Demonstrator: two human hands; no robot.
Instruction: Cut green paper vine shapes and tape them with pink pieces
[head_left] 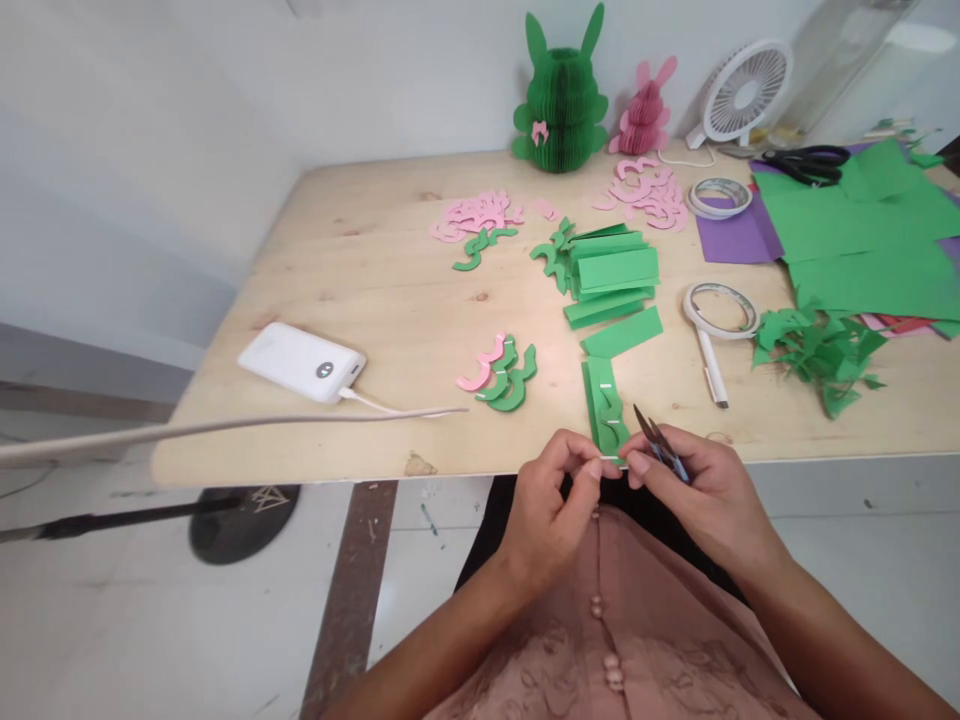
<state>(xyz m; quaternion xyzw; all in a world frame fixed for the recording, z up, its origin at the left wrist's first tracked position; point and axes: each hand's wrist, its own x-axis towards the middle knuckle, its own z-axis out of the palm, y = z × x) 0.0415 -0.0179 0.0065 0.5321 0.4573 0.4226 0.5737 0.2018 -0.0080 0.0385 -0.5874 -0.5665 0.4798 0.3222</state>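
Observation:
At the table's front edge my left hand (559,490) is closed in a pinch on one end of a thin white strip (611,460), probably double-sided tape. My right hand (694,485) pinches near the strip's other end. Small dark-bladed scissors (654,435) are tucked in this same hand, blades pointing away from me. Just beyond my fingertips lies a folded green paper strip (600,375). On it rests a wavy green cutout (611,405) bearing short white strips; its near end is partly hidden by my fingers.
Green folded strips (616,270), pink cutouts (480,215), tape rolls (720,310), a white pen (712,370) and green scraps (817,350) lie around. A power bank (300,362) sits left. Paper rabbits (562,110) and a fan (746,95) stand behind.

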